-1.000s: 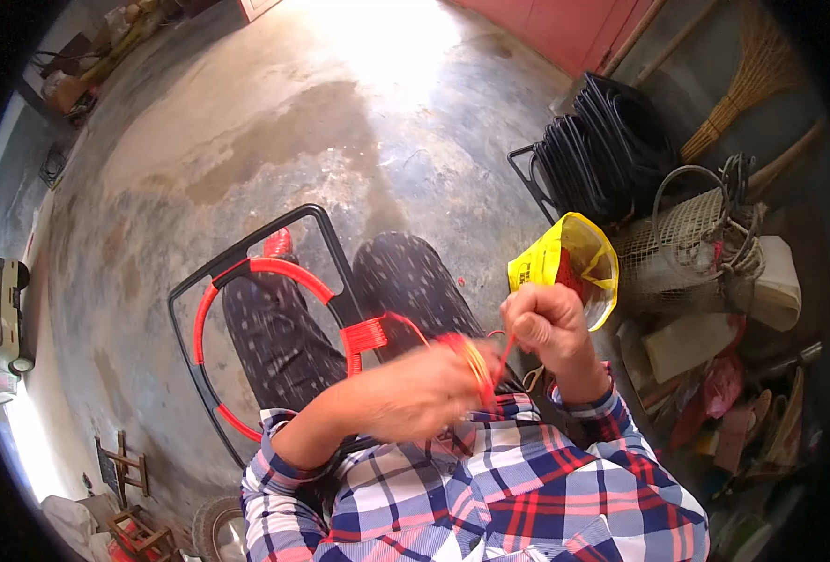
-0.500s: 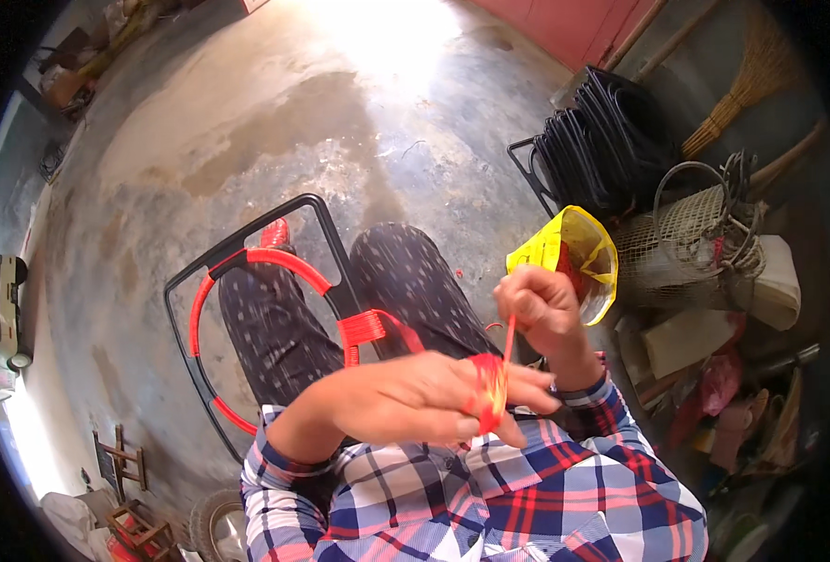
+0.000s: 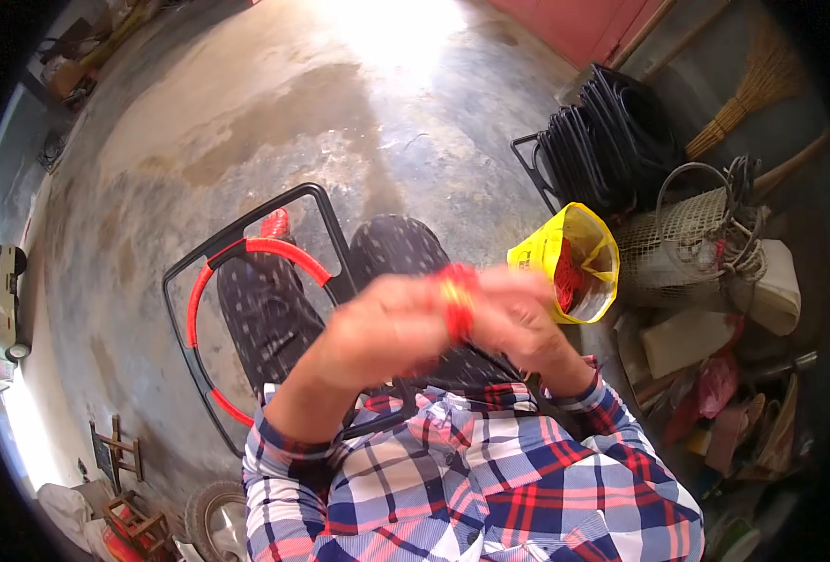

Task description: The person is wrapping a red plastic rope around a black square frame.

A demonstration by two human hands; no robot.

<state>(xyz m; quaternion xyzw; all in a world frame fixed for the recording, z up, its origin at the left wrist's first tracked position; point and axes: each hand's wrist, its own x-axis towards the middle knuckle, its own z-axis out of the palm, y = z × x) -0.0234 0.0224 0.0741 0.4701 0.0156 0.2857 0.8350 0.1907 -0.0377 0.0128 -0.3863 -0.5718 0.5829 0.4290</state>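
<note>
Loops of red cord [image 3: 458, 302], with a yellowish streak, are wound round the fingers of my left hand [image 3: 382, 328], which is held out over my lap. My right hand [image 3: 525, 328] is curled against those fingers, closed on the cord; motion blurs both hands and hides the strand itself. Across my thighs leans a black frame [image 3: 244, 225] with a ring inside it, parts of the ring wrapped in red [image 3: 289, 251]. My forearms cover the frame's lower right side.
A yellow bag [image 3: 539, 251] with red cord inside stands open at my right. Beyond it are stacked black frames [image 3: 595, 150], a wire mesh basket [image 3: 687, 234] and a straw broom [image 3: 738, 103]. At lower left are a small wooden stool [image 3: 134, 529] and a wheel [image 3: 216, 520].
My right hand has come down from above to meet the left hand's fingers. My left hand has risen slightly, now covering the frame's red-wrapped right side.
</note>
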